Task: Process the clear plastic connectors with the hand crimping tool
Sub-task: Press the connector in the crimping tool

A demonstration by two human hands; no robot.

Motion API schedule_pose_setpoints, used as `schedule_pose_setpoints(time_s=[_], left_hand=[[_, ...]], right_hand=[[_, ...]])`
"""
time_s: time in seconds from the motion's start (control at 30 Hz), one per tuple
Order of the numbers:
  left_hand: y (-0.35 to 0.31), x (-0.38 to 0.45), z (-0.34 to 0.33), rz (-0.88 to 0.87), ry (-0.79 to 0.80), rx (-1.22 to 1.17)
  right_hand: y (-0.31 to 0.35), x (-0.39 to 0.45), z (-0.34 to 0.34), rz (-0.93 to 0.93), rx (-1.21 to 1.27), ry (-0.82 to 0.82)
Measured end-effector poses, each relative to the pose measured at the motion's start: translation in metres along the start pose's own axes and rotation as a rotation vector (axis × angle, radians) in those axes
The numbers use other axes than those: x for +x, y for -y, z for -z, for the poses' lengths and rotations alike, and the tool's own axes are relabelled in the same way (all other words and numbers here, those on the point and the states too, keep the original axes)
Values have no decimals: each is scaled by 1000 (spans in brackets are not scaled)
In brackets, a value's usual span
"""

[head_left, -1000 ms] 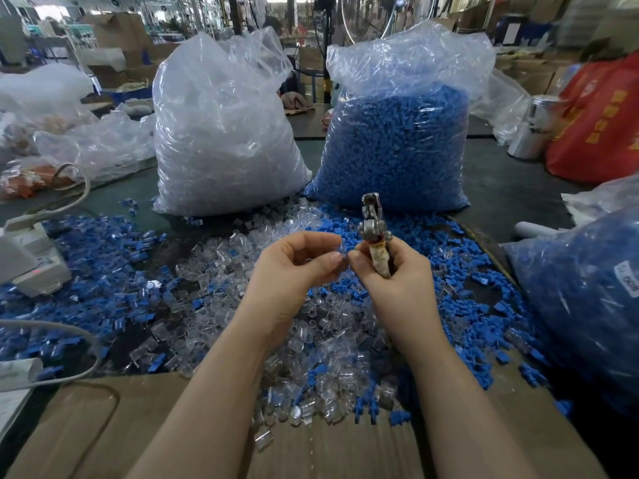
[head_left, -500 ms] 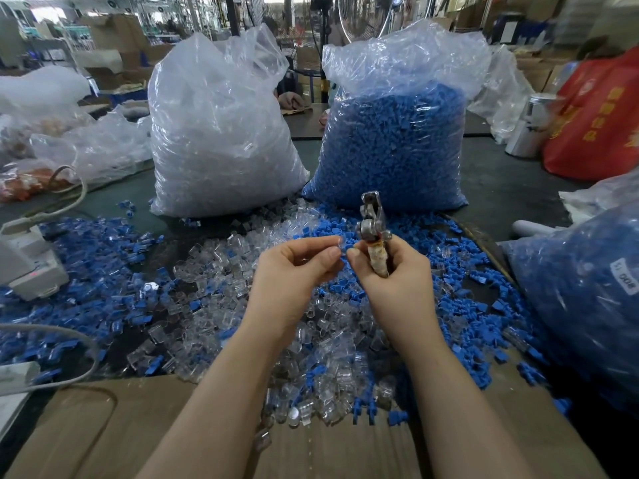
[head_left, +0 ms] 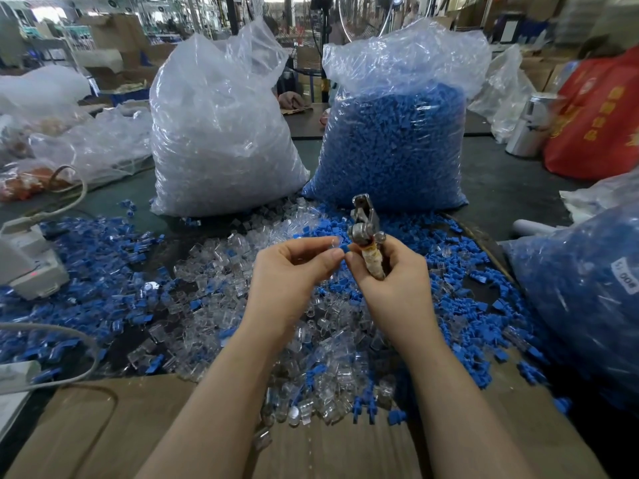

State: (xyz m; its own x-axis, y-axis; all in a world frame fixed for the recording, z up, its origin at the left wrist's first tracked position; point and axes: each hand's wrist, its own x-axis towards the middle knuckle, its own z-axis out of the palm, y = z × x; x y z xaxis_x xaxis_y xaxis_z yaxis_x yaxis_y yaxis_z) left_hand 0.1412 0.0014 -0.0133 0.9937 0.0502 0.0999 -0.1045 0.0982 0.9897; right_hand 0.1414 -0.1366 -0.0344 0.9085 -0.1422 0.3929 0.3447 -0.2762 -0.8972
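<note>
Both forearms rise from the bottom edge of the frame and converge at the centre, the hands meeting just above a loose heap of clear plastic connectors (head_left: 221,271) mixed with small blue pieces (head_left: 460,305) spread across the bench (head_left: 511,188).

The right hand (head_left: 394,274) is curled round the hand crimping tool (head_left: 366,236), its palm turned toward the camera. The tool stands nearly upright, its pale wrapped handle in the fist and its metal head poking above the fingers toward the upper centre of the frame. The right thumb tip reaches leftward to meet the other hand.

The left hand (head_left: 294,271) is raised with its back partly toward the camera, fingers bent, the thumb and forefinger tips drawn together in a narrow pinch on a small part (head_left: 340,248) just left of the tool's handle. The part looks clear with a touch of blue, but it is too small to tell more. The two hands touch at the fingertips.

Behind the hands, in the upper half of the frame, stand two large plastic sacks: one of clear connectors (head_left: 221,133) at centre left and one of blue pieces (head_left: 394,140) at centre right. A flat cardboard sheet (head_left: 103,426) lies along the lower edge under the forearms. A white device (head_left: 31,264) with a cable sits at the left edge.
</note>
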Motion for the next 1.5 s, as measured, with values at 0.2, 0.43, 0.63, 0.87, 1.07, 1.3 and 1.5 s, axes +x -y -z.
schedule_pose_setpoints(time_s=[0.2, 0.43, 0.63, 0.87, 1.07, 1.3, 1.5], left_hand=[[0, 4, 6, -24, -62, -81], [1, 8, 12, -57, -74, -99], [2, 8, 14, -148, -45, 11], [1, 8, 20, -310, 17, 101], [-1, 7, 23, -351, 104, 135], [-4, 6, 26, -368, 172, 138], [-3, 7, 26, -369, 190, 131]], right_hand=[[-1, -1, 0, -8, -19, -2], [0, -3, 0, -7, -47, 19], [-2, -2, 1, 16, -106, 81], [-6, -2, 3, 2, -233, 222], [-8, -2, 4, 6, -245, 258], [-8, -3, 4, 12, -272, 271], [-7, -5, 4, 16, -348, 258]])
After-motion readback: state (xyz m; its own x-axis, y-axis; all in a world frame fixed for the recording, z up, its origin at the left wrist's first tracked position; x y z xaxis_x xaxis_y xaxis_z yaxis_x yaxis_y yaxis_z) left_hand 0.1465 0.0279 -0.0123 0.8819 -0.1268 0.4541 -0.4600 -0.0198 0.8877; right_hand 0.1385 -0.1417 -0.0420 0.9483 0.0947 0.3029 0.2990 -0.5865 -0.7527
